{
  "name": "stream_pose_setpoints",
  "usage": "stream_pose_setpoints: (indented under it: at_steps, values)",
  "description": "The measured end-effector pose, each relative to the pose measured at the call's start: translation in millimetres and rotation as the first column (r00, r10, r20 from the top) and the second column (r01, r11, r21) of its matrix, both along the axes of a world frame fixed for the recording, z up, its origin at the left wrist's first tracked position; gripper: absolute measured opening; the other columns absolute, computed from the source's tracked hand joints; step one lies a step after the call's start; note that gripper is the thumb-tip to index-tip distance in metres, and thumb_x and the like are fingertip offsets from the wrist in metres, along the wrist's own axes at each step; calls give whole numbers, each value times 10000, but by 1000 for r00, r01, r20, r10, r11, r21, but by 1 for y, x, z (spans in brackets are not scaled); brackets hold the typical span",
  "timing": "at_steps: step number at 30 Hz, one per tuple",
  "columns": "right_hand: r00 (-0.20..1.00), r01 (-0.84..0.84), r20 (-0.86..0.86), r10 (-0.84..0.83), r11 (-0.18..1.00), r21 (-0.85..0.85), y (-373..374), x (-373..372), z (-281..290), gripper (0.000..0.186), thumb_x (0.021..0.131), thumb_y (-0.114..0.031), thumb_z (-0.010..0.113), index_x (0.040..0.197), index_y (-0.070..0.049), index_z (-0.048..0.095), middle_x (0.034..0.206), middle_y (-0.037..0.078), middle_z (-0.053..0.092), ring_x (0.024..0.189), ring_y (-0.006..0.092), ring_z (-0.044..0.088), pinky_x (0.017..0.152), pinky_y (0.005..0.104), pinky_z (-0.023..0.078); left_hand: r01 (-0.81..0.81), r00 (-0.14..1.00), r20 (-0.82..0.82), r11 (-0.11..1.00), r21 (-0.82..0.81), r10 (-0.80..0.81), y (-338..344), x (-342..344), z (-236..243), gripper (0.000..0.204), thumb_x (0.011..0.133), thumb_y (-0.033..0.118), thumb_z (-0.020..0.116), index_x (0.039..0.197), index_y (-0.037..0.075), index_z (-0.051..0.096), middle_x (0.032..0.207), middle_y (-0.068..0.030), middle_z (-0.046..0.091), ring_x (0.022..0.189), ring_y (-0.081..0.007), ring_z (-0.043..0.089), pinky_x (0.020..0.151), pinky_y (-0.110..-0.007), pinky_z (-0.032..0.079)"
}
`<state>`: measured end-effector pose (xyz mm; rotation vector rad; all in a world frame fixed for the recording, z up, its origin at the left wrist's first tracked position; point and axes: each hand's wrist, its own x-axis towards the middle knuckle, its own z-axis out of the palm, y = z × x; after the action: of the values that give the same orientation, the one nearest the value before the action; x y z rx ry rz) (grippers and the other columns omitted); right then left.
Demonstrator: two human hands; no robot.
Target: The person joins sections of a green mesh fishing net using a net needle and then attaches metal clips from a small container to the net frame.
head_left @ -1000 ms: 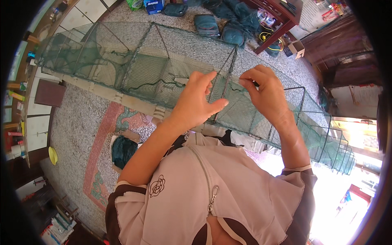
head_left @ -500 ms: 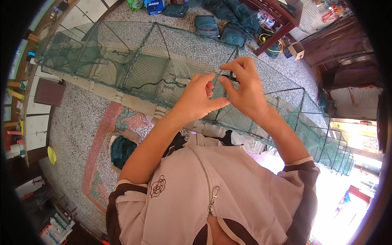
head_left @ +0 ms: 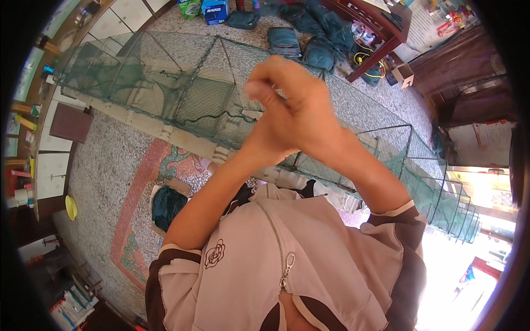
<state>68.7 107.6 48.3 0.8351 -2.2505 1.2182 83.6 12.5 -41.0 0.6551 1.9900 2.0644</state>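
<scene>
Since half a second ago both hands have risen off the net and toward the camera, and they now press together in front of it; earlier they were apart, fingertips pinching at the mesh.

The long green net trap, wire frames covered in mesh, lies on the speckled floor beyond and below the hands. Its long axis runs from upper left to lower right, passing behind the wrists. No part of it is visibly held now.

Right hand lies on top, fingers curled closed, thumb tip up at the left. Left hand is mostly covered by it; only wrist and palm heel show. Whether a thread or cord is pinched between them cannot be told, as the clasp hides the fingertips. Both hands sit about equally near the trap's middle section.

Outward: folded dark nets beside a red wooden table at top, a yellow bowl at left.
</scene>
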Motion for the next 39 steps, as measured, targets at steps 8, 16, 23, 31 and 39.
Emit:
stream_pose_setpoints:
  at_steps: [8, 16, 23, 31, 39]
  values:
    - [935, -140, 112, 336, 642, -754, 41, 47, 67, 158, 1006, -168, 394, 1035, -27, 459, 760, 39, 482, 548, 96, 436, 507, 199, 414, -12, 999, 26, 974, -225, 18, -8, 12, 13, 600, 742, 111, 739, 1230, 33, 399, 1149, -134, 488, 979, -207, 543, 884, -348, 456]
    - [780, -125, 29, 626, 200, -972, 82, 97, 114, 207, 1025, -163, 278, 848, -77, 342, 651, 64, 406, 464, 140, 400, 417, 249, 404, 67, 991, -102, 977, -203, -89, -2, 12, 24, 585, 776, 39, 672, 1289, 62, 391, 1238, -116, 466, 1043, -220, 523, 946, -377, 428]
    - [730, -176, 3, 684, 192, -966, 109, 111, 129, 189, 1000, -117, 328, 817, -73, 342, 605, 67, 410, 400, 137, 395, 317, 223, 362, 57, 990, -115, 982, -179, -78, -2, 13, 27, 632, 760, 11, 649, 1324, 98, 380, 1273, -101, 429, 1033, -218, 510, 929, -373, 422]
    - [717, -156, -52, 696, 88, -984, 111, 114, 131, 170, 965, -52, 370, 799, -74, 339, 586, 72, 418, 361, 134, 382, 269, 222, 313, -5, 875, -458, 945, -326, -153, 4, 15, 33, 603, 721, -82, 572, 1285, 89, 443, 1182, -104, 486, 878, -233, 493, 804, -341, 433]
    - [710, -147, 66, 701, 239, -960, 111, 114, 118, 176, 991, -129, 374, 826, -80, 338, 642, 82, 446, 390, 142, 395, 304, 232, 343, -92, 886, -463, 984, -154, 10, 9, 24, 23, 365, 690, -142, 542, 1002, 43, 496, 995, -106, 490, 811, -241, 480, 734, -330, 429]
